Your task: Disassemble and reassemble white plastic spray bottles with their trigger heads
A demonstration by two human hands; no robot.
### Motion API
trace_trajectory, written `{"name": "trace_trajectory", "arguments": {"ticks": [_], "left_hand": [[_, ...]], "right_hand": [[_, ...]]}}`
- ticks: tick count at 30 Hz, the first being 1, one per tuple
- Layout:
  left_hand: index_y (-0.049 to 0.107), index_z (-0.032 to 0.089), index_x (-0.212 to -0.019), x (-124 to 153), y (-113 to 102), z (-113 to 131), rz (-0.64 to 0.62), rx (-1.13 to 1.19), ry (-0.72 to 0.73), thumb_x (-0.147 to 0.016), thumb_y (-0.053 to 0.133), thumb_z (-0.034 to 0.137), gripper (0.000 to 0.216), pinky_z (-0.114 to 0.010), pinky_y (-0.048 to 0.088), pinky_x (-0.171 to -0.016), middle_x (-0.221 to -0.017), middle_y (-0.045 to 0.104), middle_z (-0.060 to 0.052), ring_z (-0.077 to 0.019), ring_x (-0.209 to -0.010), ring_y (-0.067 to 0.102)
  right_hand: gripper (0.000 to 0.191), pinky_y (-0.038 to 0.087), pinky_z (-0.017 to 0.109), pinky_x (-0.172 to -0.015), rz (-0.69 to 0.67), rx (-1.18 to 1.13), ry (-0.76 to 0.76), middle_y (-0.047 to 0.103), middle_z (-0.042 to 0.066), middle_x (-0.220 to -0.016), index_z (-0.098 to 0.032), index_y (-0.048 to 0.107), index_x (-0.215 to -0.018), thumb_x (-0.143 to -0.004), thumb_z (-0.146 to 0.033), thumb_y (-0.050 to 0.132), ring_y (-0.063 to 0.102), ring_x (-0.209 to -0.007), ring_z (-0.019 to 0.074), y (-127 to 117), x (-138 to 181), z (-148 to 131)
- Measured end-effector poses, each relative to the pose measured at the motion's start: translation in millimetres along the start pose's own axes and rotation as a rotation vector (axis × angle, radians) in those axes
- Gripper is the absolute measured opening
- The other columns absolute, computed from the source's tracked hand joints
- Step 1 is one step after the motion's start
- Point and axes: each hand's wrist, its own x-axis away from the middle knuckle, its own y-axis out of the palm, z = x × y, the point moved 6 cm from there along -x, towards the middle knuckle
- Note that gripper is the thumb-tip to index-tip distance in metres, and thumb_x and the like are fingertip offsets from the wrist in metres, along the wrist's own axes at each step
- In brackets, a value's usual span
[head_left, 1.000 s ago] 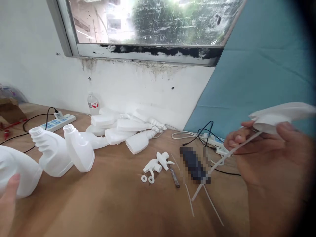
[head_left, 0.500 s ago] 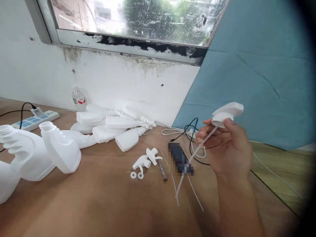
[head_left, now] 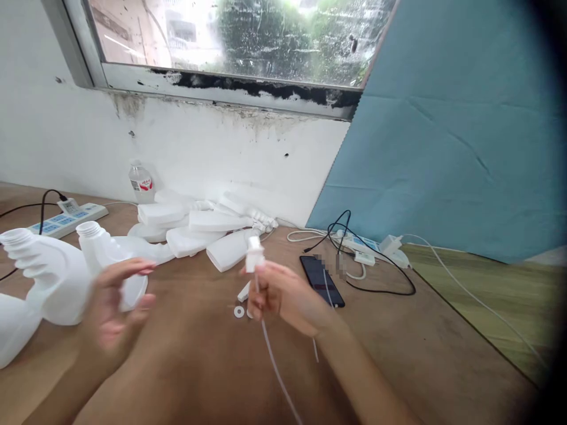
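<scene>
My right hand is closed around a white spray trigger head whose thin dip tube hangs down toward me over the wooden table. My left hand is raised with its fingers spread and holds nothing. It hovers just in front of an upright white plastic bottle with an open neck. A second open-necked bottle stands to its left. Small white washers lie on the table beside my right hand.
Several white bottles lie piled against the wall, with a small water bottle behind. A power strip lies far left. A phone, cables and another power strip lie to the right. A blue sheet covers the right wall.
My right hand carried the trigger head from the upper right down to the table's middle. My left hand came up into view, fingers spread, in front of the upright bottle.
</scene>
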Motion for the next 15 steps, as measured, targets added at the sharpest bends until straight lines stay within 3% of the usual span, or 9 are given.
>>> {"name": "trace_trajectory", "arguments": {"ticks": [2, 4, 6, 8, 11, 15], "left_hand": [[0.043, 0.023, -0.131, -9.3, 42.8, 5.9, -0.252, 0.164, 0.053, -0.085, 0.058, 0.039, 0.051, -0.046, 0.034, -0.107, -0.131, 0.050, -0.013, -0.0293, -0.125, 0.045], [0.046, 0.022, -0.130, -10.6, 75.7, 12.2, -0.431, 0.299, 0.060, -0.083, 0.060, 0.042, 0.053, -0.041, 0.038, -0.102, -0.128, 0.053, -0.012, -0.0293, -0.121, 0.047], [0.056, 0.021, -0.115, -5.8, 97.9, 12.1, -0.560, 0.393, -0.007, -0.084, 0.059, 0.041, 0.038, -0.032, 0.046, -0.083, -0.104, 0.063, -0.008, -0.0227, -0.095, 0.058], [0.059, 0.019, -0.099, 4.3, 113.5, 4.9, -0.678, 0.490, -0.135, -0.086, 0.057, 0.040, 0.025, -0.025, 0.042, -0.062, -0.078, 0.060, -0.003, -0.0145, -0.067, 0.053], [0.056, 0.017, -0.093, 22.7, 127.4, -10.2, -0.764, 0.648, -0.350, -0.088, 0.053, 0.044, 0.027, -0.022, 0.034, -0.050, -0.067, 0.052, 0.000, -0.0102, -0.055, 0.043], [0.054, 0.017, -0.093, 40.0, 134.2, -24.3, -0.750, 0.706, -0.513, -0.089, 0.052, 0.046, 0.029, -0.020, 0.029, -0.046, -0.063, 0.045, 0.003, -0.0073, -0.051, 0.036]], "right_hand": [[0.032, 0.031, 0.019, -0.050, -0.068, -0.069, 0.122, 0.041, -0.006, -0.059, -0.016, 0.059, -0.090, -0.078, -0.043, 0.070, 0.041, -0.051, 0.0058, 15.4, -1.4, 22.3], [0.035, 0.023, 0.017, -0.047, -0.083, -0.058, 0.202, 0.035, -0.007, -0.060, -0.015, 0.056, -0.080, -0.075, -0.045, 0.073, 0.030, -0.049, 0.0037, 22.3, 0.6, 36.9], [0.039, 0.015, 0.019, -0.043, -0.042, 0.036, 0.203, 0.032, -0.008, -0.057, -0.017, 0.051, -0.073, -0.076, -0.051, 0.070, 0.024, -0.046, 0.0036, 19.0, 2.7, 43.1], [0.042, 0.009, 0.021, -0.040, 0.024, 0.153, 0.164, 0.028, -0.009, -0.053, -0.018, 0.050, -0.071, -0.077, -0.056, 0.065, 0.019, -0.043, 0.0037, 9.5, 3.6, 45.7], [0.043, 0.007, 0.023, -0.039, 0.116, 0.287, 0.118, 0.024, -0.010, -0.048, -0.018, 0.051, -0.067, -0.075, -0.057, 0.066, 0.016, -0.040, 0.0040, -5.2, 2.1, 52.7], [0.052, 0.011, 0.025, -0.046, 0.242, 0.557, -0.077, 0.022, -0.007, -0.051, -0.017, 0.040, -0.050, -0.075, -0.054, 0.066, 0.019, -0.048, 0.0054, -14.3, -2.1, 51.9]]}}
